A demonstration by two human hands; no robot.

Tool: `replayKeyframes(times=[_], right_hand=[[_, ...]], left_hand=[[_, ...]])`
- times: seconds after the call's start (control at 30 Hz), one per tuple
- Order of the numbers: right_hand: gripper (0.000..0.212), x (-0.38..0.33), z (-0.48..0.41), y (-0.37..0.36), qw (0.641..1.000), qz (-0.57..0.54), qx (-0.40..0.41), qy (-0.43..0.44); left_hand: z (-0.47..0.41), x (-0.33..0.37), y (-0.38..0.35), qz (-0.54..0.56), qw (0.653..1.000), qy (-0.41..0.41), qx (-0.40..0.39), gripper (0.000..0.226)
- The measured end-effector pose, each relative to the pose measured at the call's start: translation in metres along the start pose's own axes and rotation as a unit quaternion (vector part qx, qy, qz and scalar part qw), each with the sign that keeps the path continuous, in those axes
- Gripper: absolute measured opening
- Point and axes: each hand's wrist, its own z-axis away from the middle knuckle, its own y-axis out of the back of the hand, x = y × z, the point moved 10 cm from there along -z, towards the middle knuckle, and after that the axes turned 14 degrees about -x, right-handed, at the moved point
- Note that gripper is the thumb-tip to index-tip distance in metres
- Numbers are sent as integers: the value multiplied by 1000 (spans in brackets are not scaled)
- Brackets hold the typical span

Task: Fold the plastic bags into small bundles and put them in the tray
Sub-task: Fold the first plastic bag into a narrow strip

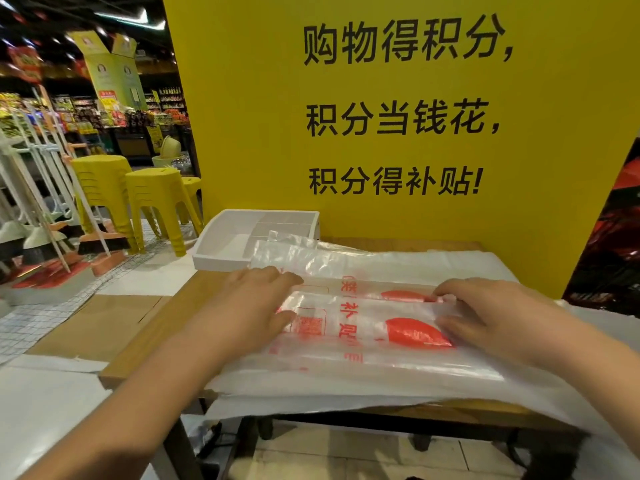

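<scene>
The white tray [221, 261] sits at the wooden table's [156, 327] back-left corner. Just in front, the left hand [256, 306] presses straight fingers on 1 plastic bag [363, 327], folded lengthwise. The right hand [491, 313] pinches its fold between thumb and fingers.

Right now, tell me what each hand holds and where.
Right hand pinches the plastic bag at its folded edge by the red print; left hand presses its left end flat.

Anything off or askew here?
The far-left end of the plastic bag lies over the near rim of the tray, and the white sheet under it hangs past the front edge of the table. No tears or spills.
</scene>
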Motion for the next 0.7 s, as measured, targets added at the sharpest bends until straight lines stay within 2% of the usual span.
replayKeyframes(times=[0.1, 0.2, 0.3, 0.5, 0.6, 0.7], right_hand=[[44, -22, 4, -5, 997, 44, 56, 28], [52, -63, 8, -15, 992, -31, 65, 104], [51, -85, 6, -36, 986, -99, 18, 129], [59, -56, 7, -59, 984, -141, -75, 75], [60, -3, 22, -70, 983, -145, -109, 7], [72, 48, 40, -76, 978, -155, -121, -70]], left_hand=[[9, 26, -9, -8, 997, -61, 38, 48], [7, 56, -32, 28, 992, -120, -39, 47], [6, 64, -52, 31, 990, -107, -90, 51], [11, 52, -69, 81, 989, -72, -105, 51], [10, 44, -73, 84, 989, -43, -111, 56], [10, 42, -72, 85, 990, -29, -106, 62]])
